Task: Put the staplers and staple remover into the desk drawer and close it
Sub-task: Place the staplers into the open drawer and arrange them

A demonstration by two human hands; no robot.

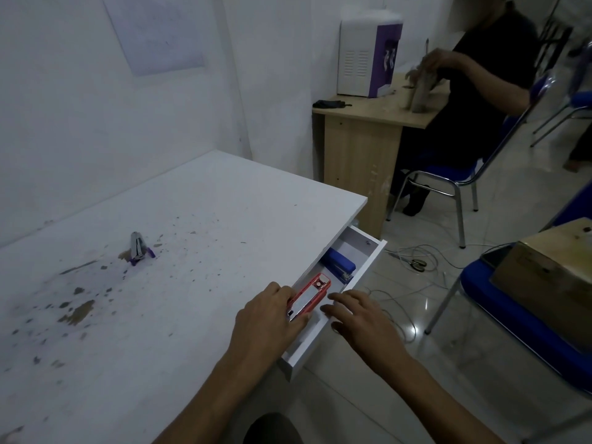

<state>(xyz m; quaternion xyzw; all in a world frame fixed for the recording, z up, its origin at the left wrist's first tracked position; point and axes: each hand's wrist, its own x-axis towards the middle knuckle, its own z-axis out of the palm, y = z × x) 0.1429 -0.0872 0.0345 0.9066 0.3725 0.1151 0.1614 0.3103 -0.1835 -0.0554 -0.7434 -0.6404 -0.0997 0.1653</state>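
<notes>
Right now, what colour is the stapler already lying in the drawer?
Blue. The stapler lies at the drawer's far end, seen in the head view.

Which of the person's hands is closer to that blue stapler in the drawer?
Right. The right hand rests on the drawer front, just short of the blue stapler; the left hand sits farther back, holding the red stapler.

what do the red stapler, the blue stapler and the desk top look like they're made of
Red stapler: seemingly glossy red plastic shell around a bright metal strip, likely the staple channel.
Blue stapler: opaque blue casing, probably plastic or painted metal; greyish metal shows at its near end.
Desk top: flat white laminate-like board, matte, with brownish patches where the surface looks chipped or stained.
</notes>
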